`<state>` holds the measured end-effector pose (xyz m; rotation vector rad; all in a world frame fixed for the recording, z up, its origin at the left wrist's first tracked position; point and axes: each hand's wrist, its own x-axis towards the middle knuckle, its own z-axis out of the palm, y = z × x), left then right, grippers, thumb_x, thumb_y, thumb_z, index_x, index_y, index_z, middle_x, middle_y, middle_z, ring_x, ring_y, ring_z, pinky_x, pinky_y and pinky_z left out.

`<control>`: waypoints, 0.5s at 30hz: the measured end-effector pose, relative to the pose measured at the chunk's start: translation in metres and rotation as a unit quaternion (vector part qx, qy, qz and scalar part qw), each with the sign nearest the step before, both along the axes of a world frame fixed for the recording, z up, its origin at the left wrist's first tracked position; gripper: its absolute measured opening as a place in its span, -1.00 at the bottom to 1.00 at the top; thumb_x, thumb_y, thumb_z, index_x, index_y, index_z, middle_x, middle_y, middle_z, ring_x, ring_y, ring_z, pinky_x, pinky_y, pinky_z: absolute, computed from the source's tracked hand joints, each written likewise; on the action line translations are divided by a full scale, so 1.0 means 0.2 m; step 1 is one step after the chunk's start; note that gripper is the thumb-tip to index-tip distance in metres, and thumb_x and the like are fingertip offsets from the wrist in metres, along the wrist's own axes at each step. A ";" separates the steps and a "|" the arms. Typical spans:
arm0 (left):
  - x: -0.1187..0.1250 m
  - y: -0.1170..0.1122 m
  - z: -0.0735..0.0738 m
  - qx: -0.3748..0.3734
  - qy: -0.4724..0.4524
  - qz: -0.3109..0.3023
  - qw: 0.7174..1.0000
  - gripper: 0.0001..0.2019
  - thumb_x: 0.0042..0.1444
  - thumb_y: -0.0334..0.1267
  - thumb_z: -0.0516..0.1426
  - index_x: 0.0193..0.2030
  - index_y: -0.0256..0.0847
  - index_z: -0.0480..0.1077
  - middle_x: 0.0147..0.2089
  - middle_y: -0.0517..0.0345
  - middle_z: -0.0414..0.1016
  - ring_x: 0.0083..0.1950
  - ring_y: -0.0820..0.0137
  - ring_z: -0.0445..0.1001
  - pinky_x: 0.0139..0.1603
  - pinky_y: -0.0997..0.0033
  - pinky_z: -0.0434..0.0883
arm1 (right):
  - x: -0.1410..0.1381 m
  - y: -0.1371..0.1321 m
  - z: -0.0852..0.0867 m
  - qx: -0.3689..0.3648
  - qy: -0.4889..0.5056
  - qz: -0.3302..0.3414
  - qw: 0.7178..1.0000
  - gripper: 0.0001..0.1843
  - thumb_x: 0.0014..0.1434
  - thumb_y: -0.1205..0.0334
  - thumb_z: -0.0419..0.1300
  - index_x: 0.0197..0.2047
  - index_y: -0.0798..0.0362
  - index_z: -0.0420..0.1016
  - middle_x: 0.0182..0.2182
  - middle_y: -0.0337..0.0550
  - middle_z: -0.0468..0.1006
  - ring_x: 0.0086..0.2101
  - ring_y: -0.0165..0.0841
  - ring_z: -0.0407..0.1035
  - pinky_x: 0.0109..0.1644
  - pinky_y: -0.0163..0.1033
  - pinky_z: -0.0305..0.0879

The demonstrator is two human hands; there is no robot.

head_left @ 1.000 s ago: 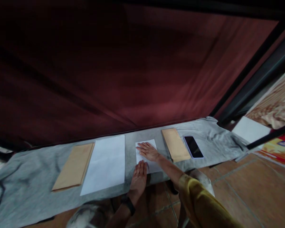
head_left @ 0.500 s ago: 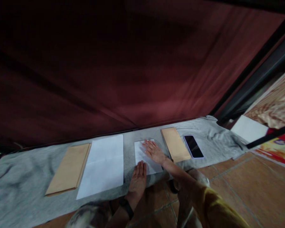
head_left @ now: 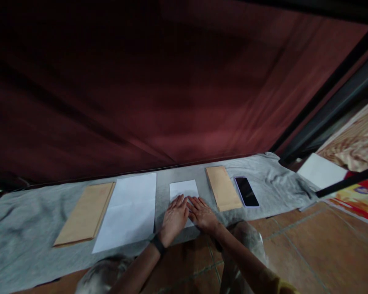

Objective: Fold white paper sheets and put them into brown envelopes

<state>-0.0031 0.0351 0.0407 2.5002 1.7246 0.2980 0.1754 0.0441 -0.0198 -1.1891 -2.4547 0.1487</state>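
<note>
A small white sheet of paper, possibly folded, lies flat on the grey cloth in front of me. My left hand rests on its left part, fingers stretched out and pointing away from me. Beside it, my right hand lies flat on the right part of the same paper. The fingertips of both hands nearly meet at the middle, covering much of the paper's near half. Neither hand grasps anything.
Left of my hands lie a larger white sheet and a stack of brown envelopes. A brown envelope and a phone lie to the right. A dark red curtain hangs behind; tiled floor shows below.
My right hand has moved down the small paper toward me, and my left hand has shifted up and inward onto it, so they now sit side by side. The view has tilted slightly.
</note>
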 end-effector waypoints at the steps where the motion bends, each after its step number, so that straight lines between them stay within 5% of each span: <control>1: 0.03 0.06 0.00 0.014 -0.009 -0.011 1.000 -0.53 0.35 -0.28 -0.08 0.35 -0.28 0.27 0.41 -0.09 0.29 0.43 0.23 0.24 0.42 0.13 0.23 | 0.00 0.00 0.00 0.001 0.005 -0.001 1.000 -0.52 0.41 0.12 0.09 0.33 0.05 0.34 0.32 0.09 0.33 0.33 -0.12 0.16 0.39 0.14 0.12; 5: 0.09 0.27 -0.09 0.007 -0.007 -0.029 1.000 -0.51 0.39 -0.19 -0.11 0.38 -0.27 0.23 0.46 -0.10 0.21 0.48 0.19 0.14 0.45 0.03 0.17 | 0.00 -0.01 0.01 -0.009 0.019 -0.003 1.000 -0.54 0.39 0.10 0.12 0.29 0.06 0.40 0.26 0.10 0.41 0.30 -0.12 0.23 0.40 0.12 0.12; 8: 0.02 0.32 -0.19 0.012 -0.003 -0.012 1.000 -0.49 0.40 -0.15 -0.11 0.42 -0.24 0.18 0.47 -0.07 0.20 0.50 0.22 0.11 0.46 0.03 0.14 | 0.00 -0.01 0.02 -0.017 0.022 -0.001 1.000 -0.50 0.39 0.09 0.12 0.34 0.00 0.35 0.31 0.06 0.35 0.32 -0.13 0.21 0.40 0.13 0.13; 15: -0.20 0.09 -0.30 0.044 0.016 0.081 0.996 -0.43 0.40 -0.14 -0.13 0.45 -0.41 0.09 0.48 -0.20 0.13 0.51 0.17 0.07 0.46 0.04 0.14 | 0.02 -0.01 0.01 -0.027 0.018 0.004 0.999 -0.47 0.41 0.14 0.08 0.40 -0.03 0.25 0.39 -0.01 0.21 0.36 -0.16 0.12 0.42 0.12 0.07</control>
